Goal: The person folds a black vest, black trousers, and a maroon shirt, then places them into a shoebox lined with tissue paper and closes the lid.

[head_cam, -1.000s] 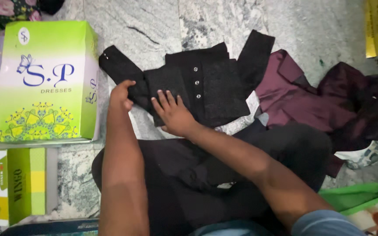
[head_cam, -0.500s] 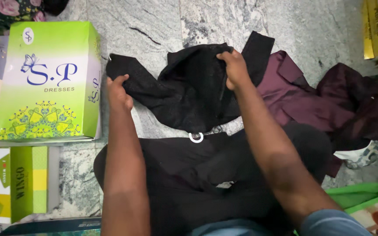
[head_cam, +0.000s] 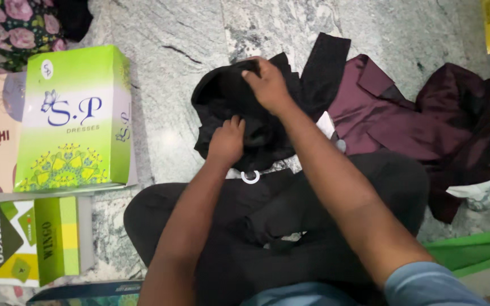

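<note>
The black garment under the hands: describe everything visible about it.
The black garment is a dark, matte, soft-looking cloth piece, bunched and partly folded on the grey stone floor. One flat sleeve-like panel sticks up toward the top right, lying over a maroon garment. The right hand grips its upper edge; the left hand presses its lower middle. A white ring shows just below.

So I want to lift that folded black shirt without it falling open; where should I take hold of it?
Probably grip the black shirt at its two side edges, coming from the near side. It lies bunched in a loose fold, the right hand on its far edge, the left hand on its near edge.
</note>
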